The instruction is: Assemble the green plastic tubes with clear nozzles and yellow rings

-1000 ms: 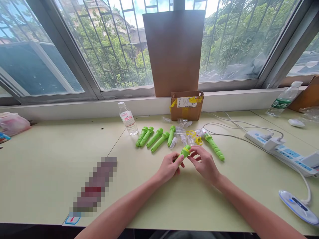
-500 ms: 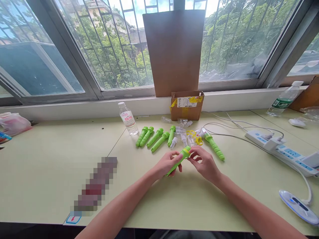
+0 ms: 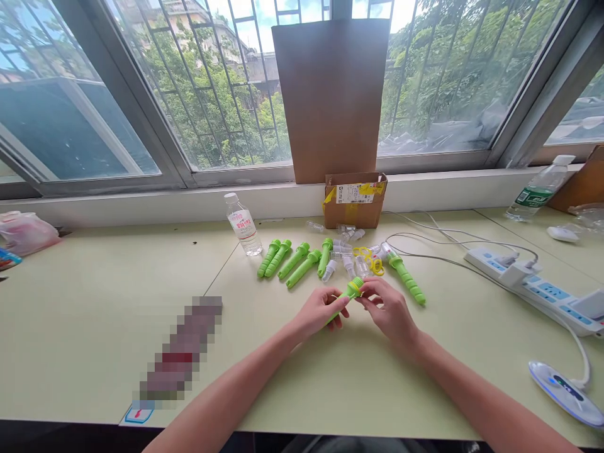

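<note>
My left hand (image 3: 322, 310) is wrapped round a green ribbed tube (image 3: 353, 289) that has a yellow ring near its threaded top. The fingers of my right hand (image 3: 387, 309) pinch that ringed end from the right. Beyond my hands lie several green tubes (image 3: 303, 269), clear plastic pieces (image 3: 348, 264) and yellow rings (image 3: 376, 267). One more green tube (image 3: 409, 284), with a clear piece at its top, rests to the right.
A water bottle (image 3: 243, 225) stands at the back left, beside a small cardboard box (image 3: 353, 214). On the right are a white power strip (image 3: 542, 288), its cables and an oval white device (image 3: 565, 391). A pixelated object (image 3: 182, 352) lies at the left.
The held green tube has shifted slightly right, and less of its lower end shows below my left hand. My left fingers have moved a little toward its ringed end.
</note>
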Available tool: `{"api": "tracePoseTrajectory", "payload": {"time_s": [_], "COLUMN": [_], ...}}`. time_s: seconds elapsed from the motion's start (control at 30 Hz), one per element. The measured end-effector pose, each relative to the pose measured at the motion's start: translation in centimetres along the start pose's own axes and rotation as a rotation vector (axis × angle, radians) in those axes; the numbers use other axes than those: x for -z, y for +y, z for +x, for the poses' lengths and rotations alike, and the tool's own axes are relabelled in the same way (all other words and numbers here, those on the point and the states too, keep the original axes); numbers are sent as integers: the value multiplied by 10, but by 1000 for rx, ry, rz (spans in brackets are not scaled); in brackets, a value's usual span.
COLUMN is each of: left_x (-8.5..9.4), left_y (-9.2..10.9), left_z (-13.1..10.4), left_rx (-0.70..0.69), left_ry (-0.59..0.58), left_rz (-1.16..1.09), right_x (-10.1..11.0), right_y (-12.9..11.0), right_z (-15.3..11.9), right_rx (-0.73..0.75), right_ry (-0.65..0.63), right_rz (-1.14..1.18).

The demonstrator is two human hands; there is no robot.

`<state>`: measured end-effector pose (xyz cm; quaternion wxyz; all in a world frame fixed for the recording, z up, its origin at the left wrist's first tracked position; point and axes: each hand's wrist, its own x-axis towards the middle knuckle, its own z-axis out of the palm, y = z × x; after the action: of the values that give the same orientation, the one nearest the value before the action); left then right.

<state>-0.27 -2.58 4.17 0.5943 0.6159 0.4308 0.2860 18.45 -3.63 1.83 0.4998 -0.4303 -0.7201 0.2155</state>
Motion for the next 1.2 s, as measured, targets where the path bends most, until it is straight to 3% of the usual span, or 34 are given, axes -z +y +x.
{"api": "tracePoseTrajectory", "payload": {"time_s": [0.33, 0.63, 1.2], "left_x": [-2, -1, -6], "left_y": [4, 6, 1], "left_z": [-3, -2, -2], "left_rx": [49, -4, -70], "left_ry": [63, 16, 86], "left_rz": [30, 39, 77], "right_x": [1, 3, -1], "right_y": [-3, 0, 0], "right_z": [2, 3, 0], "right_rx": [7, 8, -14], "right_ry": [-20, -70, -5], "right_rz": [17, 34, 36]}}
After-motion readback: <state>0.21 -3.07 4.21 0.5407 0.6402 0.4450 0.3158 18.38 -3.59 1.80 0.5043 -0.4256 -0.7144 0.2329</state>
